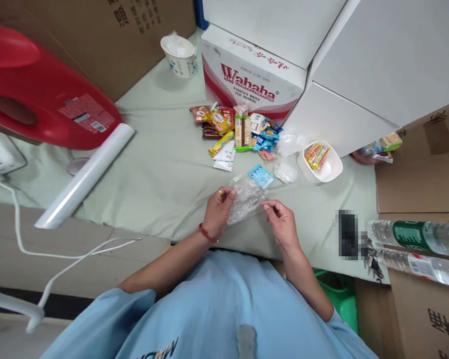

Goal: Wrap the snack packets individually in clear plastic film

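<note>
A clear plastic bag [245, 199] is stretched between my two hands above the near edge of the cloth-covered table [149, 164]. My left hand [220, 212] pinches its left side, a ring and a red bracelet showing. The fingertips of my right hand [280, 219] are closed on its right edge. Just beyond the bag lies a small blue packet [261, 176]. Farther back is a pile of wrapped snacks [243, 133], with white sachets [225, 155] at its front. Crumpled clear plastic [285, 171] sits right of the blue packet.
A white bowl [335, 167] holds snack packets. Behind the pile stands a Wahaha carton [243, 70], with a paper cup [179, 57] to its left. A red jug [56, 94] and white roll [86, 174] are at left. Water bottles [415, 234] lie at right.
</note>
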The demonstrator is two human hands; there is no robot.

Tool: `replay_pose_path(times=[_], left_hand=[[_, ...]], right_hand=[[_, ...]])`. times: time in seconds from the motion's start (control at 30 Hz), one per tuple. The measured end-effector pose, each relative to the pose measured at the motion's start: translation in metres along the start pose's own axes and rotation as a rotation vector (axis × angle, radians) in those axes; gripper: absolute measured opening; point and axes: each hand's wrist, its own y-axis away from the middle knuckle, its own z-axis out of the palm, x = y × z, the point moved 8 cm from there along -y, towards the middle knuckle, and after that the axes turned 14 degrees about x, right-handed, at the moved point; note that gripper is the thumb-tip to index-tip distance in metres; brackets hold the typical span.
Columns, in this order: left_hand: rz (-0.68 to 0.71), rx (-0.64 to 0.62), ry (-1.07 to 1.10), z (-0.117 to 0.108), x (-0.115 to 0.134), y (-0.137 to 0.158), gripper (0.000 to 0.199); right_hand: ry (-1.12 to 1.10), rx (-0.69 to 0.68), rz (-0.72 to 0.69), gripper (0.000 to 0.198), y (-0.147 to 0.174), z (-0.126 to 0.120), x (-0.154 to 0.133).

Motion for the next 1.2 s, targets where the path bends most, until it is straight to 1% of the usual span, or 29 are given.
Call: replay_pose_path(times=[0.07, 0.13, 0.2, 0.23, 0.27, 0.3, 0.33, 0.4, 0.47, 0.57, 0.7, 0.77, 0.83, 0.93, 1.0, 1.1, 1.2], left_hand=[[-0.088, 0.014, 0.052, 0.001, -0.008, 0.000, 0.040], [-0.200, -0.007, 0.107, 0.005, -0.016, 0.003, 0.044], [-0.299, -0.023, 0.162, 0.010, -0.021, 0.008, 0.049], [-0.328, -0.022, 0.184, 0.010, -0.022, 0.009, 0.051], [-0.342, -0.017, 0.199, 0.011, -0.022, 0.011, 0.053], [-0.344, -0.012, 0.208, 0.010, -0.022, 0.011, 0.055], [-0.338, -0.006, 0.210, 0.009, -0.021, 0.011, 0.056], [-0.319, 0.004, 0.201, 0.006, -0.021, 0.009, 0.057], [-0.307, 0.022, 0.189, 0.001, -0.022, 0.007, 0.058], [-0.322, 0.038, 0.190, -0.003, -0.025, 0.004, 0.057], [-0.361, 0.019, 0.242, -0.003, -0.027, 0.001, 0.054], [-0.373, 0.021, 0.266, -0.005, -0.028, -0.002, 0.052], [-0.371, 0.042, 0.280, -0.010, -0.028, -0.006, 0.048], [-0.358, 0.064, 0.285, -0.020, -0.029, -0.015, 0.045], [-0.355, 0.057, 0.278, -0.027, -0.029, -0.019, 0.045], [-0.355, 0.037, 0.272, -0.035, -0.029, -0.021, 0.044], [-0.359, 0.000, 0.280, -0.038, -0.028, -0.018, 0.044]], right_hand=[[0.018, -0.015, -0.018, 0.025, 0.004, -0.002, -0.001], [0.073, -0.047, -0.107, 0.025, 0.012, 0.003, -0.008], [0.153, -0.064, -0.273, 0.027, 0.022, 0.012, -0.020], [0.197, -0.063, -0.374, 0.032, 0.028, 0.017, -0.026], [0.241, -0.060, -0.474, 0.037, 0.034, 0.022, -0.031], [0.283, -0.056, -0.559, 0.038, 0.039, 0.027, -0.034], [0.320, -0.051, -0.617, 0.033, 0.042, 0.031, -0.035], [0.357, -0.053, -0.645, 0.015, 0.042, 0.034, -0.033], [0.328, -0.086, -0.589, 0.015, 0.036, 0.034, -0.029], [0.215, -0.145, -0.462, 0.012, 0.028, 0.027, -0.028], [0.089, -0.150, -0.262, 0.013, 0.022, 0.015, -0.020], [-0.004, -0.077, -0.130, 0.019, 0.018, 0.005, -0.010], [-0.127, 0.046, -0.006, 0.027, 0.011, -0.011, -0.001], [-0.289, 0.192, 0.113, 0.035, 0.001, -0.037, 0.009], [-0.328, 0.246, 0.147, 0.036, -0.006, -0.054, 0.013], [-0.320, 0.322, 0.148, 0.038, -0.016, -0.082, 0.022], [-0.227, 0.388, 0.121, 0.038, -0.026, -0.107, 0.038]])
